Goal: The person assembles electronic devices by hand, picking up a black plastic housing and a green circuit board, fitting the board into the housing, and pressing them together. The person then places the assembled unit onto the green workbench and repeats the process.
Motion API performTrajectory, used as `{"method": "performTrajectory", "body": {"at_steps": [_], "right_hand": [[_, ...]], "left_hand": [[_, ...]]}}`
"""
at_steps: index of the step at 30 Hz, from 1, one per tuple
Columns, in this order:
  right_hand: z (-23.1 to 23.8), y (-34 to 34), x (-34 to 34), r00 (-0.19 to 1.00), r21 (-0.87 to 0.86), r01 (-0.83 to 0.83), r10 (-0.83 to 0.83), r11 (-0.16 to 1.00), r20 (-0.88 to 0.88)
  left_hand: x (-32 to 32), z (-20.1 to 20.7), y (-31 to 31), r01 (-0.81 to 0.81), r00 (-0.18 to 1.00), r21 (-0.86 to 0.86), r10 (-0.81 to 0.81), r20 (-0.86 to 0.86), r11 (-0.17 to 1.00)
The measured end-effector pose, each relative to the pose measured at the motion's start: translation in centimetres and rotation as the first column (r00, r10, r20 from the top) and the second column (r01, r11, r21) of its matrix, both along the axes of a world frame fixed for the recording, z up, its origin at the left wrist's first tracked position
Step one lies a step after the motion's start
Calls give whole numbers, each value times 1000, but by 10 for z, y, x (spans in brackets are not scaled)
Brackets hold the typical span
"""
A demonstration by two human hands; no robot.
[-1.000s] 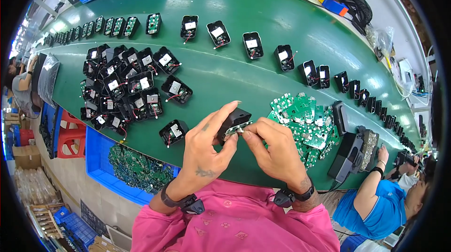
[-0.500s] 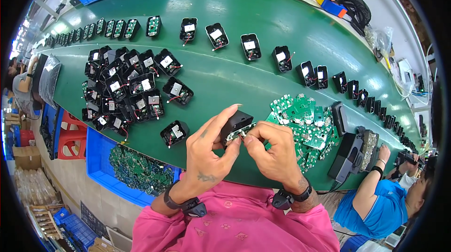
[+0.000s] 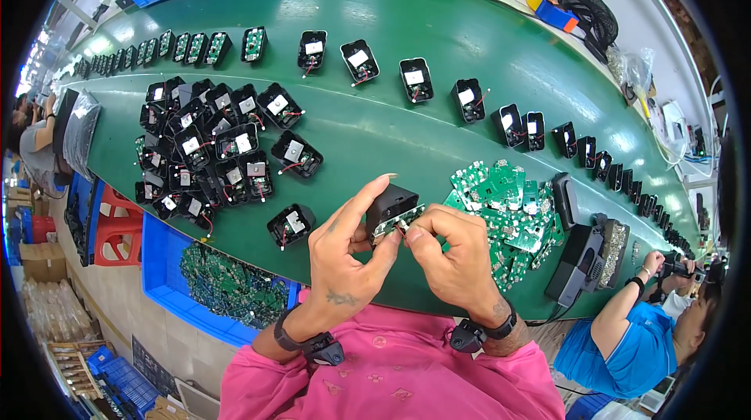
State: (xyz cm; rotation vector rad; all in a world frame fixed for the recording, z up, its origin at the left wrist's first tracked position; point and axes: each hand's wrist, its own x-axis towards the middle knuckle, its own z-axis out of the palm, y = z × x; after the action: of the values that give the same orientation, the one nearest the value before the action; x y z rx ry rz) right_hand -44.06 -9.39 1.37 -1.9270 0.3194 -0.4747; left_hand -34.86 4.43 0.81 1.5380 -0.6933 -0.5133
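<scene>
Your left hand (image 3: 340,252) holds a black case (image 3: 393,202) between thumb and fingers, over the green counter (image 3: 375,127). One green board (image 3: 386,227) sits at the side of the case near you. Your right hand (image 3: 450,252) is narrow, its thumb and finger close together at the board's edge; what they pinch is too small to tell. Around you, from left to right, are a blue bin (image 3: 159,263) full of boards, a big heap of cases (image 3: 192,146), one lone case (image 3: 289,224), a pile of boards (image 3: 508,220) and someone in a blue shirt (image 3: 637,342).
</scene>
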Motion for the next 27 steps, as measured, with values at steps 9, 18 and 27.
{"method": "performTrajectory", "body": {"at_steps": [9, 18, 27], "right_hand": [[-2, 0, 0, 1000, -8, -8, 8, 1000, 1], [-9, -5, 1, 986, -330, 3, 52, 944, 157], [-21, -2, -2, 996, -296, 12, 15, 955, 89]], "left_hand": [[1, 0, 0, -10, 988, 43, 4, 155, 999], [2, 7, 0, -22, 963, 158, -22, 268, 987], [-8, -12, -5, -84, 920, 145, 21, 391, 986]]}}
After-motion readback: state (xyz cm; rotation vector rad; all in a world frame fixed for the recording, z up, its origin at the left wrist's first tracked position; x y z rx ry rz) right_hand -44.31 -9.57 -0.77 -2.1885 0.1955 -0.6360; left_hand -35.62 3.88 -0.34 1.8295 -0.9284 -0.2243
